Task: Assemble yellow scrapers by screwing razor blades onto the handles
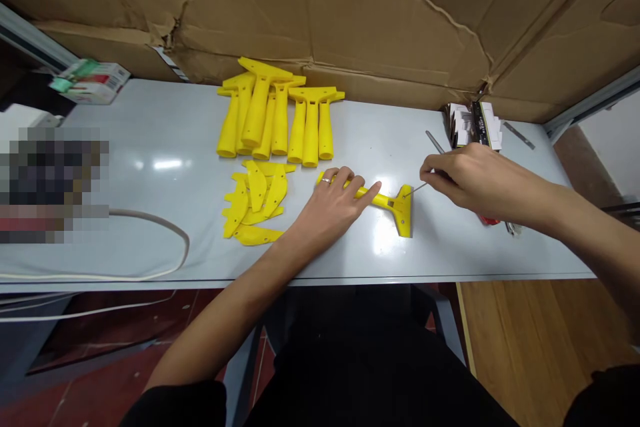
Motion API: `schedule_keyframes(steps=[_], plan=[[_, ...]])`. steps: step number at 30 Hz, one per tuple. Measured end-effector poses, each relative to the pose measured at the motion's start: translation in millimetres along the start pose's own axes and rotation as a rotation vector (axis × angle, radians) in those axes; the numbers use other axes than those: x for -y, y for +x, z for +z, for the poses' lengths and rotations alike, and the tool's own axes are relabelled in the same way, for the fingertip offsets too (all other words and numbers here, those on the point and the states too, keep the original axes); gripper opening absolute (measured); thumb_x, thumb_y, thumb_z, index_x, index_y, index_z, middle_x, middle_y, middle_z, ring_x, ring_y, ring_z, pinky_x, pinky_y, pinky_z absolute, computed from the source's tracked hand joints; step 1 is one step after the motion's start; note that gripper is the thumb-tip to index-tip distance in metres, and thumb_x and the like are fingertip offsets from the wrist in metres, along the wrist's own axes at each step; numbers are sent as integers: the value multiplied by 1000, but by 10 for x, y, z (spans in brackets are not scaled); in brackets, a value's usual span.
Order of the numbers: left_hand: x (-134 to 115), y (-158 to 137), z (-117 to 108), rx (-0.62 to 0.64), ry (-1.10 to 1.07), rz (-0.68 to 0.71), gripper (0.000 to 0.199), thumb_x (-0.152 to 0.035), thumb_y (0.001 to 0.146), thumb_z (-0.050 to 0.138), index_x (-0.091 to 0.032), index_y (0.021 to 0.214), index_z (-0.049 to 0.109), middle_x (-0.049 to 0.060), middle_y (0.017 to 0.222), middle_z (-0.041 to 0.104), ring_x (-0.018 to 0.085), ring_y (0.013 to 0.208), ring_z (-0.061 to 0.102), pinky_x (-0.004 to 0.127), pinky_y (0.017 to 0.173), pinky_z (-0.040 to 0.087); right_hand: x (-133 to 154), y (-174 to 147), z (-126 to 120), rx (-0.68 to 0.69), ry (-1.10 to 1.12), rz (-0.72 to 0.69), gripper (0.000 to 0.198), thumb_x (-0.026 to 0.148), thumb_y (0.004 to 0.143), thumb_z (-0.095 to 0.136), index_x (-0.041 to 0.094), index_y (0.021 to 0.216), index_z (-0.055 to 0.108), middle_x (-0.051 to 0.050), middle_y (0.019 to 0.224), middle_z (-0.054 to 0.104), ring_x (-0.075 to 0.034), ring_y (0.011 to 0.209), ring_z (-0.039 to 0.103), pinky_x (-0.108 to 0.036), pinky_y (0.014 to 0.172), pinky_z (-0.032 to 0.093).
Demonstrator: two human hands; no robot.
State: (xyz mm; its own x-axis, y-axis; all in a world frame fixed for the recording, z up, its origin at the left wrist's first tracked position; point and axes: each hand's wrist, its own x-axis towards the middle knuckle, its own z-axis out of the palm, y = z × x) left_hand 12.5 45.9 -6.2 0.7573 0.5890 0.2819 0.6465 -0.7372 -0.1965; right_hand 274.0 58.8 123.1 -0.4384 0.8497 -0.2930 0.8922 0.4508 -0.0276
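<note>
A yellow plastic scraper [402,212] lies on the table with its flared head to the right. My left hand [340,197] is wrapped over its handle and presses it down. In my right hand [463,173] is a thin metal driver [419,190], its shaft slanting down to a screw in the upper part of the scraper's head. My fingers hide the driver's grip. A grey rod [434,141] sticks out above those fingers; whether it belongs to the driver I cannot tell. Left of my left hand lies a loose pile of flat yellow plates [257,197].
Several yellow scraper handles [311,127] are stacked at the back. Small boxes [473,123] and a flat metal strip [520,135] sit at the back right. A red object [489,220] shows under my right forearm. On the left are a carton [100,83] and a cable [185,240]. Cardboard lines the back.
</note>
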Motion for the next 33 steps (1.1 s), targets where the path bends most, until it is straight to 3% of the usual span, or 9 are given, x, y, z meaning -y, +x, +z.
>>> schedule_keyframes(steps=[3, 7, 9, 13, 19, 24, 27, 29, 33], plan=[[-1, 1, -30, 6, 5, 19, 47, -8, 104, 51, -15, 150, 56, 14, 118, 70, 32, 110, 58, 49, 95, 53, 26, 0, -39, 22, 72, -33, 39, 42, 107, 44, 15, 116, 71, -9, 89, 70, -11, 63, 53, -26, 67, 34], [6, 6, -76, 18, -20, 38, 46, -8, 105, 49, -15, 151, 54, 13, 118, 70, 31, 110, 58, 47, 92, 52, 9, 13, -48, 101, -1, 142, 55, 47, 111, 35, 12, 82, 67, -5, 57, 52, -9, 49, 36, -29, 64, 28], [7, 8, -88, 30, -44, 56, 46, -9, 106, 49, -16, 151, 54, 14, 120, 70, 32, 111, 58, 47, 93, 51, -27, 6, -39, 78, 54, 66, 46, 39, 110, 37, 12, 89, 69, -5, 63, 58, -8, 51, 38, -28, 64, 29], [-25, 22, -92, 48, -82, 96, 50, -7, 105, 46, -14, 154, 51, 15, 126, 68, 32, 114, 59, 47, 95, 50, -40, -14, -38, -6, 136, -165, 36, 33, 109, 40, 15, 109, 70, -9, 101, 73, -8, 62, 52, -25, 65, 35], [-150, 77, -68, 20, -133, 175, 46, -9, 108, 43, -14, 152, 51, 15, 133, 66, 28, 116, 59, 44, 96, 48, 45, 42, -52, 40, -113, -9, 47, 38, 110, 34, 11, 95, 69, -9, 72, 63, -9, 50, 40, -28, 57, 24], [-198, 95, -40, 9, -109, 173, 38, -11, 109, 41, -9, 143, 58, 13, 123, 68, 27, 107, 59, 41, 87, 47, -30, 77, -23, -10, 33, -207, 34, 32, 106, 43, 19, 126, 68, -11, 111, 72, -15, 81, 63, -26, 68, 37], [-224, 102, -33, -15, -75, 176, 37, -10, 108, 39, -7, 138, 62, 15, 139, 65, 27, 108, 57, 41, 85, 46, -14, 107, -18, 34, -61, -62, 48, 48, 109, 39, 14, 110, 73, -10, 83, 69, -14, 62, 52, -27, 63, 30], [-243, 109, -32, -37, -55, 200, 38, -9, 108, 39, -7, 137, 63, 13, 152, 60, 26, 108, 56, 41, 84, 46, 12, 121, -24, 48, -62, -25, 51, 43, 110, 33, 13, 103, 74, -9, 77, 67, -12, 57, 47, -28, 62, 28], [-270, 117, -44, -41, -54, 222, 38, -10, 109, 41, -10, 140, 63, 11, 153, 61, 25, 108, 57, 41, 84, 45, 27, 141, -41, 13, 55, -159, 38, 36, 106, 44, 18, 129, 69, -10, 111, 74, -12, 71, 59, -25, 65, 33]])
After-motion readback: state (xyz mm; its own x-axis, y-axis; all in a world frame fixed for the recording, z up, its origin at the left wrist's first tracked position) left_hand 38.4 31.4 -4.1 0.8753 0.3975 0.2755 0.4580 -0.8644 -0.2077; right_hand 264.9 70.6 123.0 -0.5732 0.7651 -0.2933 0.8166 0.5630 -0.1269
